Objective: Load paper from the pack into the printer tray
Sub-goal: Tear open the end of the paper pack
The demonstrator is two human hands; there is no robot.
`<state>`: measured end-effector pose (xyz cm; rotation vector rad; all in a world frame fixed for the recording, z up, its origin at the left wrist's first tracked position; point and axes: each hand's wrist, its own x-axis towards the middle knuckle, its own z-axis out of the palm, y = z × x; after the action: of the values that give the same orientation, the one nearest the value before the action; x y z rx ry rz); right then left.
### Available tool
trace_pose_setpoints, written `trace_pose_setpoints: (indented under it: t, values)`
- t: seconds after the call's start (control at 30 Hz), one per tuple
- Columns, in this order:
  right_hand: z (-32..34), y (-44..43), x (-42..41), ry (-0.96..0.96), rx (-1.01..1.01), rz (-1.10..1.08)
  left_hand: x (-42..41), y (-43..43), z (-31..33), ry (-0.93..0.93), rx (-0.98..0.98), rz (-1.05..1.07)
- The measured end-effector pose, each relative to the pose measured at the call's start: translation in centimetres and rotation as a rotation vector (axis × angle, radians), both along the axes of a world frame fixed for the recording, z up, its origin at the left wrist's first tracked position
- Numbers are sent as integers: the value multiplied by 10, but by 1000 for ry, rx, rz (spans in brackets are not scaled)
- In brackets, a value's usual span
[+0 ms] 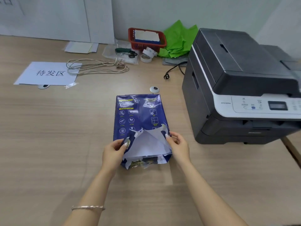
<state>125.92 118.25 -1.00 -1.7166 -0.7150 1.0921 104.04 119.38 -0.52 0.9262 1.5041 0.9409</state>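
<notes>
A dark blue paper pack (138, 116) lies flat in the middle of the wooden table, its near end torn open so that white paper (146, 144) shows. My left hand (114, 152) pinches the left flap of the torn wrapper. My right hand (178, 144) holds the right flap at the pack's near right corner. The grey printer (241, 88) stands to the right of the pack, its front paper tray (254, 132) closed.
A loose black power plug (167, 77) lies left of the printer. Behind are a red basket (146, 39), green tissue paper (177, 41), tape rolls (146, 58), scissors, a coiled beige cable (96, 67) and a printed sign sheet (48, 73). A round cable grommet (154, 89) sits just beyond the pack.
</notes>
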Motion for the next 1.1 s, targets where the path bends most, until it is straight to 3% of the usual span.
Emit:
trace_pose_setpoints:
  t: [0.43, 0.63, 1.1]
  values:
    - [30, -15, -12, 34, 54, 87, 4, 1, 39, 94, 38, -98]
    - [36, -33, -11, 29, -26, 147, 17, -8, 45, 95, 54, -123]
    - [58, -51, 61, 47, -8, 212, 119, -32, 63, 232, 137, -97]
